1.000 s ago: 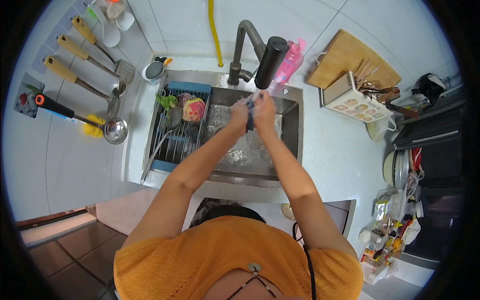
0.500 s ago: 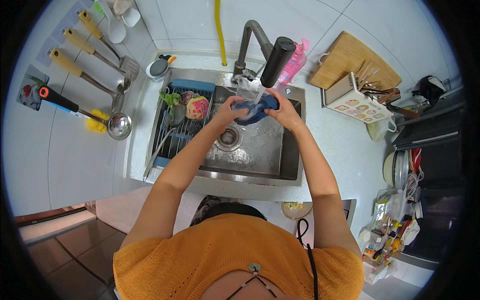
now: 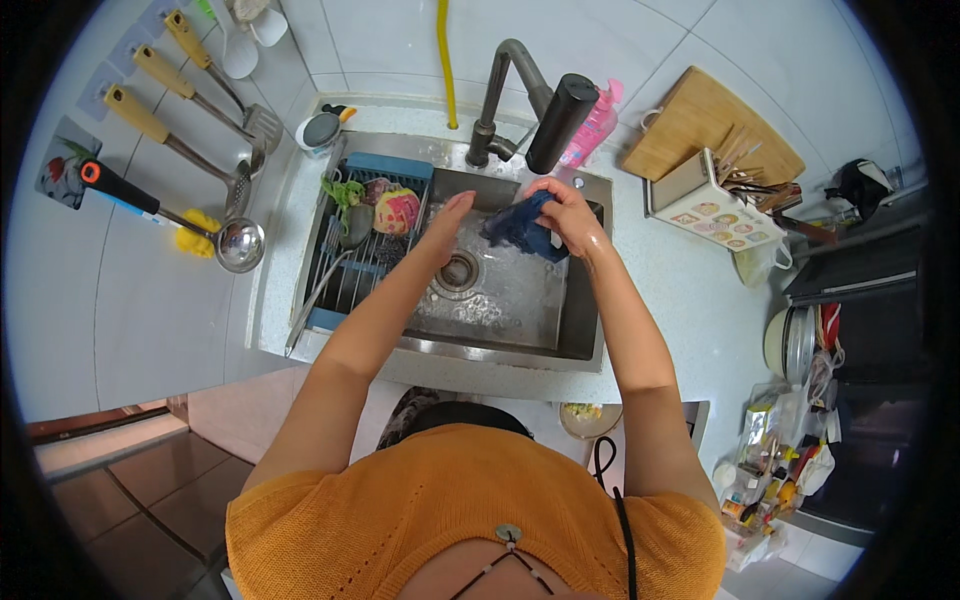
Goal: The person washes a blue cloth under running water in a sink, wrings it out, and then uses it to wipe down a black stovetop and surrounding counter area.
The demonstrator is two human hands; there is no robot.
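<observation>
Over the steel sink (image 3: pixel 530 325), my right hand (image 3: pixel 570 222) is closed on a wet dark blue cloth (image 3: pixel 517 225), which hangs bunched below the fingers. My left hand (image 3: pixel 447 232) is held apart from the cloth, to its left, with fingers stretched out and nothing in them. Above the cloth juts the black head of the faucet (image 3: pixel 562 125); no water stream shows under it. Droplets and a little foam lie on the basin floor around the drain (image 3: pixel 458 272).
A blue-framed drying rack (image 3: pixel 385 167) over the sink's left side holds a ladle (image 3: pixel 318 300), greens and a pink-yellow scrubber (image 3: pixel 396 212). A pink pump bottle (image 3: pixel 596 128) stands behind the faucet. Right of it are a cutting board (image 3: pixel 690 120) and a chopstick holder (image 3: pixel 705 205).
My left hand has let go of the cloth and moved left. The cloth now hangs from my right hand alone. The water stream from the faucet is no longer visible.
</observation>
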